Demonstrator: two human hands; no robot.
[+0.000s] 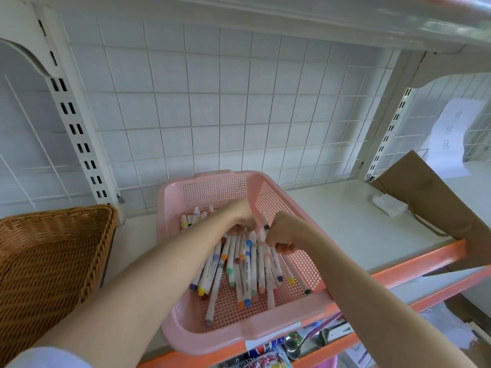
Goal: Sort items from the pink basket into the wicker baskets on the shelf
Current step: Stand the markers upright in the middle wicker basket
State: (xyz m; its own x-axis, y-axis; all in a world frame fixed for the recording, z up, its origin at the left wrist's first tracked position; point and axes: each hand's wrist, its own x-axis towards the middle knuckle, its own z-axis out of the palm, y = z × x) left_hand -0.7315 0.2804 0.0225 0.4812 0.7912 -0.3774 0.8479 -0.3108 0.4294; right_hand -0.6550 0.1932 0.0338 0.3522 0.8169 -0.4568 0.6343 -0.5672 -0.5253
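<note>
Pink basket (240, 338) sits on the shelf (345, 229) at centre frame, its near edge overhanging the orange shelf lip. Markers (239, 269) lie loosely heaped on its floor, a few more at its 11 o'clock corner. Left hand (243, 217) is inside the basket, fingers curled down over the upper marker ends, gripping them. Right hand (281, 232), just beside it at 3 o'clock, is fisted round several markers. Wicker basket (50, 261) stands at 9 o'clock of the pink basket. Cardboard (435, 200) lies at 2 o'clock.
</note>
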